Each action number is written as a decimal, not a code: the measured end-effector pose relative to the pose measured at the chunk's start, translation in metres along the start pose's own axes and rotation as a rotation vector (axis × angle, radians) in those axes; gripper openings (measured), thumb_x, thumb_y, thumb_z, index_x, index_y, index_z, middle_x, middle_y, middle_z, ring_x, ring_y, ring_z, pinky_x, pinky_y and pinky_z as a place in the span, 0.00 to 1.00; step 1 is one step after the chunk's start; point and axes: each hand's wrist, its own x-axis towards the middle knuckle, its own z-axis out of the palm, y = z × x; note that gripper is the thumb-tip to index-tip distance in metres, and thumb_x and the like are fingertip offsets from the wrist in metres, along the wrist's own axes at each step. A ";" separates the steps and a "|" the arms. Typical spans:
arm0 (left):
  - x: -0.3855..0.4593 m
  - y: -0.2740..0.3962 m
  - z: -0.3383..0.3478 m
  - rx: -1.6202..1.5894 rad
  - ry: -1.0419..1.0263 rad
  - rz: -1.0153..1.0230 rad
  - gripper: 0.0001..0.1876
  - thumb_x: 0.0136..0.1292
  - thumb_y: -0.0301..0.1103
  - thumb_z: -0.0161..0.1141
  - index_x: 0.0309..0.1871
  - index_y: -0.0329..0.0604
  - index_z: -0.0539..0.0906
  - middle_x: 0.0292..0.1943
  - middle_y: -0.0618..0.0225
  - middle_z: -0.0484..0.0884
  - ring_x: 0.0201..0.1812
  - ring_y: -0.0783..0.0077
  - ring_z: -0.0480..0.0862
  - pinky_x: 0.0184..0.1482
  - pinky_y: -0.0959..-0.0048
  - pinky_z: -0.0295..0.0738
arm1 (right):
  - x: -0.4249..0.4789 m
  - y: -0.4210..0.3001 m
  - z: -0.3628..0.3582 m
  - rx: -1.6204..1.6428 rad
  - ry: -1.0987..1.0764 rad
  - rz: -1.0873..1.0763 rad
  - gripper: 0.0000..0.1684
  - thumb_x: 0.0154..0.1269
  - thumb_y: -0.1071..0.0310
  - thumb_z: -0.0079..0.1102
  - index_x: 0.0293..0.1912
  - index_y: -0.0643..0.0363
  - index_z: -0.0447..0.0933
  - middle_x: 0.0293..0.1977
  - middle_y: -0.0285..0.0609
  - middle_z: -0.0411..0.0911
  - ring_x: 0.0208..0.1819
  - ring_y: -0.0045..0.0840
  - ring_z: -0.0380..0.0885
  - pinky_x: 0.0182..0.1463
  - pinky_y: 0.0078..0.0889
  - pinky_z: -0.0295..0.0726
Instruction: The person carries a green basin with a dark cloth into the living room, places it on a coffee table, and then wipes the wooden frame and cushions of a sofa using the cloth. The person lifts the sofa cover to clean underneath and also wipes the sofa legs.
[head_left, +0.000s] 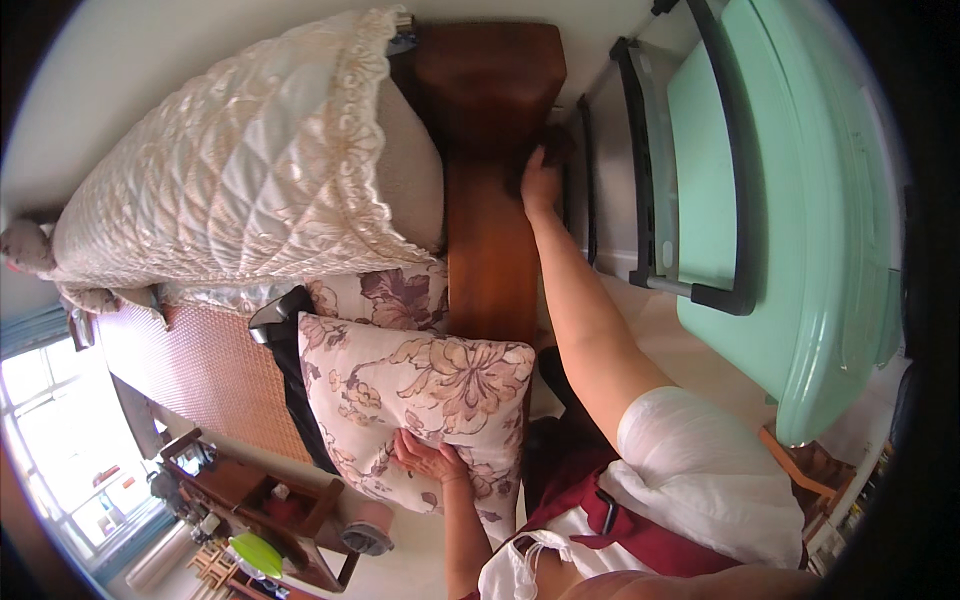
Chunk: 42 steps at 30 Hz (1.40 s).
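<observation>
My left hand (429, 459) lies on a square floral cushion (457, 375), its fingers pressed into the soft middle. The cushion is tilted up against the edge of a wooden sofa or bench seat. My right arm stretches far forward along the brown wooden board (491, 255). At its end my right hand (541, 184) is against a dark, cloth-like thing (556, 144) near the wooden end block (487, 75). The fingers are mostly hidden in shadow there. A second floral cushion (405, 296) lies partly covered behind the first.
A quilted, lace-edged cover (247, 165) drapes a bulky thing at the left. On the right, a black-framed rack (739, 187) stands beside large mint-green plastic bins (802, 225). A woven mat (210, 367), wooden furniture (255, 495) and a window (67, 442) are at the lower left.
</observation>
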 end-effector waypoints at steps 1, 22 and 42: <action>-0.004 -0.001 -0.001 -0.002 -0.004 -0.023 0.38 0.62 0.63 0.29 0.61 0.37 0.61 0.58 0.53 0.63 0.62 0.52 0.60 0.64 0.44 0.40 | -0.011 -0.028 0.001 -0.117 -0.065 0.101 0.31 0.67 0.50 0.36 0.56 0.68 0.66 0.52 0.61 0.69 0.54 0.48 0.68 0.55 0.40 0.67; 0.002 0.002 -0.002 -0.012 -0.058 0.001 0.40 0.62 0.64 0.26 0.62 0.35 0.57 0.59 0.49 0.59 0.58 0.50 0.60 0.58 0.46 0.51 | -0.076 0.229 -0.035 -0.146 -0.664 0.862 0.30 0.64 0.51 0.49 0.58 0.62 0.66 0.53 0.51 0.69 0.53 0.39 0.68 0.56 0.40 0.66; -0.010 -0.023 0.017 0.076 0.001 0.203 0.37 0.64 0.62 0.30 0.62 0.35 0.55 0.60 0.53 0.55 0.59 0.53 0.57 0.57 0.49 0.54 | -0.057 0.259 -0.017 -1.112 -0.985 0.054 0.26 0.62 0.57 0.51 0.56 0.60 0.67 0.57 0.51 0.65 0.59 0.39 0.63 0.63 0.38 0.59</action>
